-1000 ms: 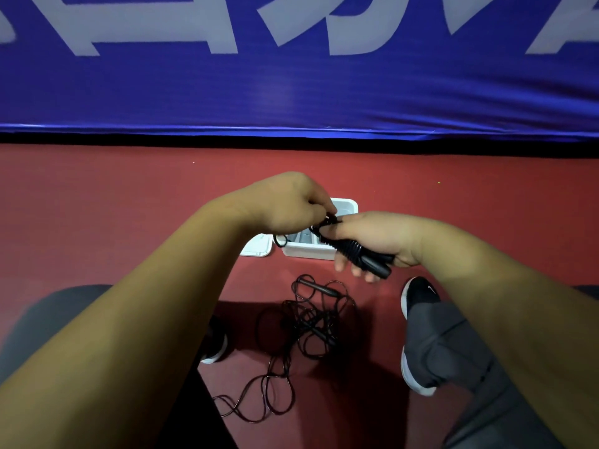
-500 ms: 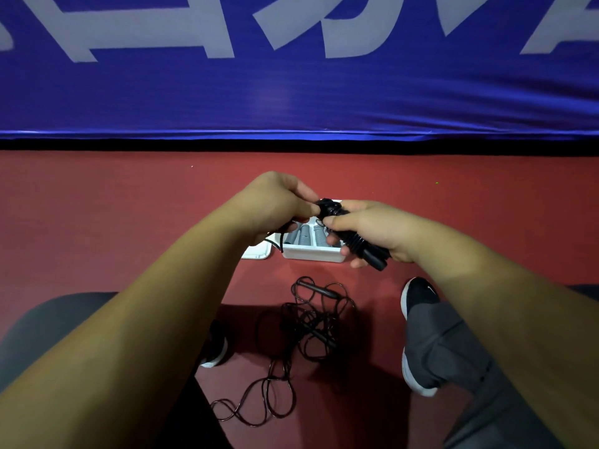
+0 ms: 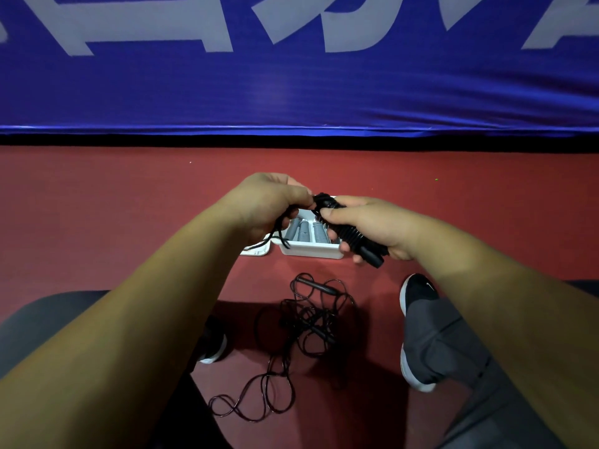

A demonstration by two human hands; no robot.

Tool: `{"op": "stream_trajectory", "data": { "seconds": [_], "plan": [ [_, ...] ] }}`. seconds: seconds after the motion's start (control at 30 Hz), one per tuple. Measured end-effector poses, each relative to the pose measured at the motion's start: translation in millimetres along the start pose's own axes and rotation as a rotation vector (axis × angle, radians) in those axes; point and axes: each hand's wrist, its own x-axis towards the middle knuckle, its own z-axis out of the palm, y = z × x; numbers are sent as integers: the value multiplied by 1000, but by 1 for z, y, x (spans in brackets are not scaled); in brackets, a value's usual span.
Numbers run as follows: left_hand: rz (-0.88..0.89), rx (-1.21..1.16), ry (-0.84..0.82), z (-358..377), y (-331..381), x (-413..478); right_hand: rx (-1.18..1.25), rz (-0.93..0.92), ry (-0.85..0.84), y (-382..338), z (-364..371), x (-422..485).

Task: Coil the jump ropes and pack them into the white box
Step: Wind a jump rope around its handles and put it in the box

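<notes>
My right hand (image 3: pixel 366 225) grips the black handles of a jump rope (image 3: pixel 356 241), with cord wound around them. My left hand (image 3: pixel 269 202) pinches the cord's end at the top of that bundle, and a short loop of cord hangs below it. Both hands hover just above the white box (image 3: pixel 311 249) on the red floor. Grey ribbed handles (image 3: pixel 303 231) lie inside the box. A second black jump rope (image 3: pixel 304 322) lies tangled on the floor between my feet.
The box's white lid (image 3: pixel 256 251) lies at its left side. My shoes (image 3: pixel 418 293) and grey trouser legs flank the tangled rope. A blue banner (image 3: pixel 291 76) stands along the far edge of the red floor.
Both hands have risen slightly and drawn closer together over the box. My left hand has moved further round the top of the bundle with the cord.
</notes>
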Motion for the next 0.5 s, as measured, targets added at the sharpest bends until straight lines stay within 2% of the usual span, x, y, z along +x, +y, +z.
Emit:
{"op": "stream_trajectory", "data": {
  "seconds": [0.27,0.5],
  "plan": [
    [-83,178,-162,-6,-4,0,197,30,-68,3,2,-1],
    [4,297,-191,-12,-8,1,287,8,-161,2,5,-3]
  ]
}}
